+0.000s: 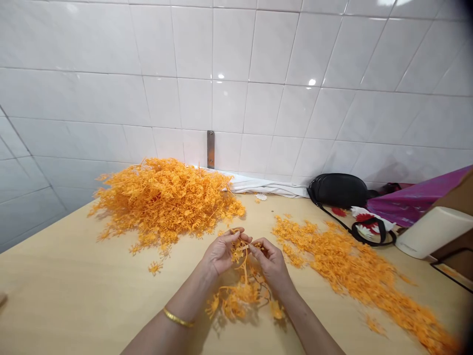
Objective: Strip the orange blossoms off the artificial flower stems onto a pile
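Between my hands is an orange artificial flower spray (242,293), its branching stems hanging down toward the table. My left hand (223,251) is closed on its upper stem, the fingers curled around it. Close beside it, my right hand (269,264) pinches the same spray near the top, thumb against forefinger. The fingertips of both hands nearly meet. Beyond my left hand lies a big heap of orange artificial flowers (166,202). To the right of my right hand, loose orange flower pieces (343,261) spread in a long band.
The wooden table (74,296) meets a white tiled wall. At the back right lie a black bag (338,190) with its strap, red and white flowers (365,224), a purple sheet (406,204) and a cream-coloured container (436,231). A white cloth (266,185) runs along the wall.
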`<state>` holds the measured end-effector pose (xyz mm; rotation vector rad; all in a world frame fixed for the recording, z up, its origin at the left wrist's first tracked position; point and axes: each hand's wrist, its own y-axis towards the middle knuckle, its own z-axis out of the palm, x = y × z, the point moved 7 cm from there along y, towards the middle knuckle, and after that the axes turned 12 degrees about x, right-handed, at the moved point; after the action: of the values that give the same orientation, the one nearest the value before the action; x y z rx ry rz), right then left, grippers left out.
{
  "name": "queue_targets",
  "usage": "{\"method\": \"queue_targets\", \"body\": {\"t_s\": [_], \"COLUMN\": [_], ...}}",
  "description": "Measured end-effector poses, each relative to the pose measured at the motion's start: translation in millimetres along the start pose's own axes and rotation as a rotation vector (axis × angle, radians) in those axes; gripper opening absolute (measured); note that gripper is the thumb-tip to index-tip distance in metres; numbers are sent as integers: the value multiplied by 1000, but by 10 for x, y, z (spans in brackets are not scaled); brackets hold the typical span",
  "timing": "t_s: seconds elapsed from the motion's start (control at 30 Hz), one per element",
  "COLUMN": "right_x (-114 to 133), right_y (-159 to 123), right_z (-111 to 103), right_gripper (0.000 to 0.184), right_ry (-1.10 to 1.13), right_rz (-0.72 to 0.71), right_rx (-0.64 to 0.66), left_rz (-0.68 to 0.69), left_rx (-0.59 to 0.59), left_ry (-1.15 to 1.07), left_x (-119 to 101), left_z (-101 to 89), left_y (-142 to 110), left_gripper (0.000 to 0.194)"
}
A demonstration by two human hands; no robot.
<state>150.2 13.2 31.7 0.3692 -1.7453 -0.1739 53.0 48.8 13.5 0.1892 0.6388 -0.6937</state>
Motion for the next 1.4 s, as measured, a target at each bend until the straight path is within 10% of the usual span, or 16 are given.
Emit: {"method": "queue_targets", "body": {"t_s": [0.4, 0.63, 1.1, 1.4], "right_x": [-263, -468, -308, -342], "right_y": [3, -98, -1, -42], "right_z": [5, -494, -34, -313], "right_gripper": [29, 23, 30, 30], "right_ry": [102, 448, 371, 247], "right_rz": [136, 248, 293, 164], "right_rx": [-168, -629, -78, -498], "left_rz": [-19, -142, 106, -13], "left_rx": [-9, 1, -24, -15], "left_ry": [-8, 223, 362, 528], "left_x": [222, 311, 274, 373], "left_z": [-52, -33, 17, 167], "left_y": [102, 22, 3, 30], "left_gripper": [15, 17, 28, 30]}}
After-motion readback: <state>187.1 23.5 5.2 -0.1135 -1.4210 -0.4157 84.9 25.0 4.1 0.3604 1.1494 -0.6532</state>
